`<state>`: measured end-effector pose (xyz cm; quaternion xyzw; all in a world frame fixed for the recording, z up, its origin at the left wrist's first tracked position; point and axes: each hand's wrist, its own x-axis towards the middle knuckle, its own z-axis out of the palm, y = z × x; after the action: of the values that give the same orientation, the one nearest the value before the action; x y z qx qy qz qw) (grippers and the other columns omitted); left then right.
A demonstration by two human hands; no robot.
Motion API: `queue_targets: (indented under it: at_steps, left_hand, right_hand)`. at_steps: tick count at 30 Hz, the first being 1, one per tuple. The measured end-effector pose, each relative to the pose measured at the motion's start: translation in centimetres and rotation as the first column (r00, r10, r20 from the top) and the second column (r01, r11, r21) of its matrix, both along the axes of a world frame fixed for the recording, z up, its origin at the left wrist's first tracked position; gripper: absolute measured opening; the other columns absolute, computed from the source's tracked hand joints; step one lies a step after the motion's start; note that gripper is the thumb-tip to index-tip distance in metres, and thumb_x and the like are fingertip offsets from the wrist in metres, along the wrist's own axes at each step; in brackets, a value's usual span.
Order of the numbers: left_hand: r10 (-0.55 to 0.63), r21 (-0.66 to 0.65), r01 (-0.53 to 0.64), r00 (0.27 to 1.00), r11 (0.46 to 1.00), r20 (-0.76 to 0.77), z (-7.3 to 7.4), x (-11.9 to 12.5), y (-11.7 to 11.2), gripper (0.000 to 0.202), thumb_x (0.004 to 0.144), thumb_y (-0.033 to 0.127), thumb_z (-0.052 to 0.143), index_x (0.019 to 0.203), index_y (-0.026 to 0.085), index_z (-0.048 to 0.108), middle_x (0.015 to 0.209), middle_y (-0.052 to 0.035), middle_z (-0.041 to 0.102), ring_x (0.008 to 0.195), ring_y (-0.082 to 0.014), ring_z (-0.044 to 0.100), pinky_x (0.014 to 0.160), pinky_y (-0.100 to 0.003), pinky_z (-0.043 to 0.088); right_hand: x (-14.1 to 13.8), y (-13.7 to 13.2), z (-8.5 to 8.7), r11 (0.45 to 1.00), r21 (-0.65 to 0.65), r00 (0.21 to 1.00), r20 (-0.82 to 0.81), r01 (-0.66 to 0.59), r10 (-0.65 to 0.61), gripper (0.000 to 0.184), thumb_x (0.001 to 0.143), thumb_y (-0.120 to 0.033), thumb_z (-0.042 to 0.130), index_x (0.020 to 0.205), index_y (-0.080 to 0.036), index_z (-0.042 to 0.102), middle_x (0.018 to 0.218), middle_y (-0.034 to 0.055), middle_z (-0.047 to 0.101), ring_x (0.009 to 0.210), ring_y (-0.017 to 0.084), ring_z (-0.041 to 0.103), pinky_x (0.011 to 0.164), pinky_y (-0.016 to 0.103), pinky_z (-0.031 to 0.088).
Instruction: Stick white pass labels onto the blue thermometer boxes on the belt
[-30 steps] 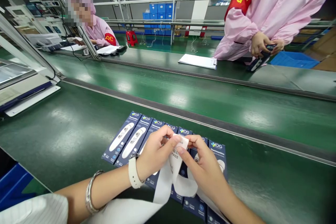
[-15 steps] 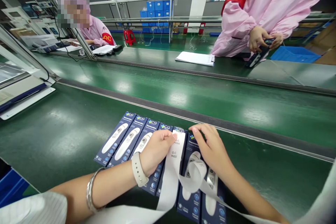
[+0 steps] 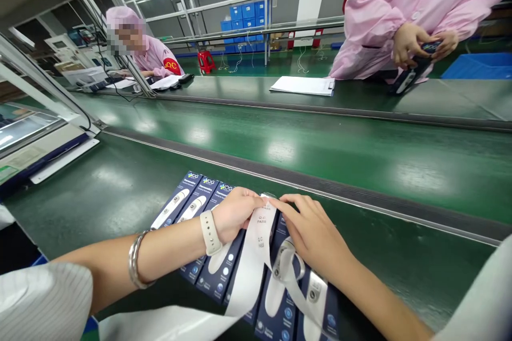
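Note:
My left hand [image 3: 237, 213] pinches a white strip of sticker labels [image 3: 261, 226] printed "Q.C. PASS". It wears a pale watch band and a silver bangle. The strip lies over a row of dark blue thermometer boxes [image 3: 176, 206] and trails down towards me. My right hand [image 3: 314, 226] has its fingers stretched out, the index fingertip touching the strip's upper end beside my left fingertips. Under it, a curled length of narrow backing tape [image 3: 294, 290] loops across the boxes on the right. My hands hide the middle boxes in part.
The boxes rest on a green table [image 3: 116, 186], with a green conveyor belt [image 3: 240, 133] beyond a dark edge rail. Across it, one person in pink [image 3: 372, 37] holds a dark box [image 3: 414, 72] near a clipboard [image 3: 303, 86]. Another person [image 3: 154, 56] sits at far left.
My right index finger has moved left onto the upper end of the label strip, where my left hand pinches. The camera view has shifted slightly.

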<state>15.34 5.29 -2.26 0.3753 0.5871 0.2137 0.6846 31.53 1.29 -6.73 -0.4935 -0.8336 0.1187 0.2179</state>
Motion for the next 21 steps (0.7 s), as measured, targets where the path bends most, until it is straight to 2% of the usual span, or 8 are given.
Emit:
queue_targets:
  at_steps: [4, 8, 11, 14, 16, 18, 20, 21]
  left_hand:
    - [0.000, -0.043, 0.002, 0.999, 0.999, 0.045, 0.0, -0.3, 0.0, 0.027, 0.071, 0.031, 0.061, 0.055, 0.013, 0.050, 0.044, 0.0013, 0.048, 0.037, -0.0090, 0.044, 0.040, -0.022, 0.032]
    - [0.035, -0.058, -0.029, 0.995, 0.998, 0.094, 0.3, -1.4, -0.9, 0.034, 0.069, 0.041, 0.065, 0.056, 0.012, 0.053, 0.048, 0.0003, 0.052, 0.041, -0.0077, 0.045, 0.041, -0.021, 0.032]
    - [0.049, -0.054, -0.044, 0.994, 0.998, 0.096, 0.8, -2.3, -1.7, 0.035, 0.074, 0.042, 0.059, 0.056, 0.012, 0.053, 0.045, 0.0009, 0.051, 0.038, -0.0073, 0.043, 0.040, -0.021, 0.031]
    - [0.073, -0.047, -0.068, 0.990, 0.997, 0.120, 1.2, -3.0, -2.4, 0.035, 0.078, 0.040, 0.054, 0.056, 0.013, 0.051, 0.044, 0.0022, 0.048, 0.036, -0.0063, 0.040, 0.041, -0.020, 0.030]
    - [0.078, -0.035, -0.073, 0.986, 0.997, 0.149, 1.3, -3.3, -2.7, 0.035, 0.079, 0.040, 0.053, 0.056, 0.014, 0.050, 0.045, 0.0027, 0.046, 0.038, -0.0061, 0.039, 0.042, -0.020, 0.030]
    - [0.065, -0.011, -0.064, 0.982, 0.998, 0.177, 1.3, -3.5, -2.8, 0.035, 0.080, 0.042, 0.052, 0.059, 0.014, 0.048, 0.047, 0.0033, 0.045, 0.041, -0.0062, 0.038, 0.043, -0.020, 0.029]
    - [0.037, 0.038, -0.045, 0.980, 0.998, 0.194, 1.3, -3.5, -3.0, 0.035, 0.079, 0.043, 0.053, 0.060, 0.015, 0.045, 0.051, 0.0043, 0.042, 0.044, -0.0060, 0.037, 0.045, -0.020, 0.028]
    - [0.018, 0.079, -0.034, 0.980, 0.996, 0.197, 1.2, -3.5, -3.1, 0.035, 0.078, 0.043, 0.053, 0.060, 0.015, 0.043, 0.051, 0.0050, 0.040, 0.045, -0.0057, 0.035, 0.046, -0.020, 0.027]
  right_hand:
    - [0.0, 0.0, -0.1, 0.999, 0.040, 1.000, 0.013, 0.015, -0.015, 0.046, 0.081, -0.008, 0.035, 0.120, -0.025, 0.051, 0.109, 0.0093, 0.051, 0.095, 0.023, 0.045, 0.076, 0.037, 0.040]
    - [-0.1, -0.2, 0.0, 0.997, 0.075, 0.999, 0.027, 0.023, -0.025, 0.041, 0.083, -0.011, 0.037, 0.115, -0.027, 0.056, 0.108, 0.0096, 0.053, 0.098, 0.024, 0.046, 0.076, 0.037, 0.040]
    - [-0.3, -0.1, 0.2, 0.994, 0.097, 0.996, 0.060, 0.055, -0.061, 0.035, 0.086, -0.022, 0.041, 0.116, -0.030, 0.055, 0.107, 0.0090, 0.054, 0.099, 0.025, 0.046, 0.077, 0.038, 0.039]
    - [-0.7, 0.7, 0.2, 0.995, 0.065, 0.992, 0.094, 0.073, -0.079, 0.036, 0.087, -0.035, 0.041, 0.120, -0.029, 0.052, 0.102, 0.0086, 0.055, 0.096, 0.024, 0.047, 0.076, 0.038, 0.039]
    - [-0.9, 1.7, 0.1, 0.996, 0.006, 0.990, 0.104, 0.092, -0.092, 0.033, 0.087, -0.041, 0.040, 0.111, -0.027, 0.058, 0.094, 0.0078, 0.055, 0.091, 0.022, 0.048, 0.075, 0.037, 0.040]
    - [-1.0, 2.6, 0.1, 0.991, -0.043, 0.987, 0.103, 0.129, -0.124, 0.033, 0.086, -0.045, 0.040, 0.091, -0.024, 0.066, 0.087, 0.0073, 0.054, 0.085, 0.021, 0.048, 0.073, 0.036, 0.040]
    - [-1.1, 3.0, 0.3, 0.984, -0.028, 0.982, 0.076, 0.175, -0.172, 0.036, 0.085, -0.046, 0.042, 0.076, -0.022, 0.066, 0.086, 0.0074, 0.054, 0.086, 0.022, 0.048, 0.074, 0.038, 0.039]
    - [-1.2, 2.8, 0.5, 0.980, 0.003, 0.980, 0.032, 0.197, -0.197, 0.034, 0.085, -0.045, 0.043, 0.074, -0.022, 0.066, 0.087, 0.0074, 0.055, 0.089, 0.023, 0.048, 0.076, 0.039, 0.038]
